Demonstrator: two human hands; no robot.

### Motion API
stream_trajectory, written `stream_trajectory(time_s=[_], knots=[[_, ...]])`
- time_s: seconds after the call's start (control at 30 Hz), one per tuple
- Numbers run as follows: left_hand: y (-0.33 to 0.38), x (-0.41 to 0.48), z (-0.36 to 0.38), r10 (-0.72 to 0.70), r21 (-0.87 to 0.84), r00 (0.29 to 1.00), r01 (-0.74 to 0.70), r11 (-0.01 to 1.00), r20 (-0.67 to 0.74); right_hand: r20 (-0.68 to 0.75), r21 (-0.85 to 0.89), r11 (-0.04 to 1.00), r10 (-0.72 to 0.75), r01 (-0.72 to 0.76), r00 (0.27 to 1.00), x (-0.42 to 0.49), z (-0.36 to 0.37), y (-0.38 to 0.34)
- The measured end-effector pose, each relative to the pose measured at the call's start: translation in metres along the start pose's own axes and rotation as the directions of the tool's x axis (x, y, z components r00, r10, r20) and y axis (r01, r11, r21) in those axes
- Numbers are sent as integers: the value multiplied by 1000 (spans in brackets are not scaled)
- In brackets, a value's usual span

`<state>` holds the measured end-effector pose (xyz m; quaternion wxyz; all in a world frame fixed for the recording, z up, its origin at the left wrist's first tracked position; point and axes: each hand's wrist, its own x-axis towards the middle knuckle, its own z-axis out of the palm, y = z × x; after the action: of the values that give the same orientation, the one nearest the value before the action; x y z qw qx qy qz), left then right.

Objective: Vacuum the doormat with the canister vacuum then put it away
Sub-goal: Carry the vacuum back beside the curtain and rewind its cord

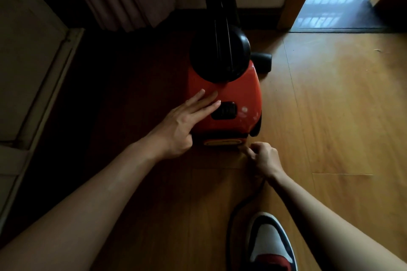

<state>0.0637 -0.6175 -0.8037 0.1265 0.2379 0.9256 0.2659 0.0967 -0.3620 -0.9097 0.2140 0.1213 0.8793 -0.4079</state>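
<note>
The red canister vacuum (231, 92) sits on the wooden floor (330, 116), its shell hard, smooth and probably weighty, steadied by the left hand (187, 121) lying flat-fingered on top while the right hand (262, 156) pinches the limp power cord (234, 211) at its rear.

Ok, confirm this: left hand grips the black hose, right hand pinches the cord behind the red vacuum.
Wrong on the left hand: the head view shows it resting flat on top of the red vacuum, not gripping the hose. The right hand pinches the cord behind it.
</note>
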Motion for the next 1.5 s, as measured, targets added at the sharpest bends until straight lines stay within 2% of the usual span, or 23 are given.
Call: stream_trajectory(time_s=[0.07, 0.13, 0.23, 0.4, 0.47, 0.53, 0.6, 0.67, 0.93, 1.0, 1.1, 1.17, 1.23, 1.4, 1.5], knots=[[1, 0, 0, -7, -9, 1000, 7, 1000, 2, -20, 94, 994, 65, -63, 998, 1, 4, 0], [1, 0, 0, -11, -20, 1000, 12, 1000, 2, 30, 243, 958, 152, -154, 988, 0, 8, 0], [0, 0, 0, -4, -24, 1000, 4, 1000, -4, 135, 481, 839, 214, -253, 967, -4, 4, -8], [-1, 0, 2, 12, -15, 1000, -12, 1000, -15, 214, 580, 720, 317, -381, 924, -3, 1, -26], [-1, 0, 1, 18, -15, 1000, -18, 1000, -20, 234, 662, 618, 367, -424, 900, -3, 2, -31], [-1, 0, 1, 17, -21, 1000, -17, 1000, -23, 285, 755, 493, 347, -433, 893, -7, -3, -32], [0, -1, 0, 18, -27, 1000, -18, 999, -25, 309, 789, 452, 294, -417, 904, -14, -12, -33], [0, -1, 0, 20, -28, 999, -21, 999, -25, 294, 785, 482, 263, -389, 919, -22, -22, -35], [1, -1, -1, 11, -18, 1000, -11, 1000, -18, 85, 635, 760, 111, -140, 990, -52, -30, -56], [2, -1, -2, 11, -10, 1000, -11, 1000, -22, 26, 539, 841, 46, -53, 999, -58, -29, -59], [2, 0, 0, 20, 2, 999, -20, 1000, -35, -39, 292, 951, -96, 103, 995, -65, -28, -64], [2, 0, 0, 24, 10, 999, -23, 1000, -39, -48, 194, 962, -187, 193, 981, -71, -23, -72], [3, 0, 0, 17, 11, 999, -16, 1000, -42, -56, 204, 947, -243, 249, 968, -76, -15, -83], [1, 0, 0, 21, 0, 999, -21, 1000, -39, -53, 420, 852, -322, 314, 945, -86, 18, -98], [2, -1, -1, 21, -19, 1000, -22, 1000, -20, -16, 478, 834, -305, 275, 952, -81, 47, -95]])
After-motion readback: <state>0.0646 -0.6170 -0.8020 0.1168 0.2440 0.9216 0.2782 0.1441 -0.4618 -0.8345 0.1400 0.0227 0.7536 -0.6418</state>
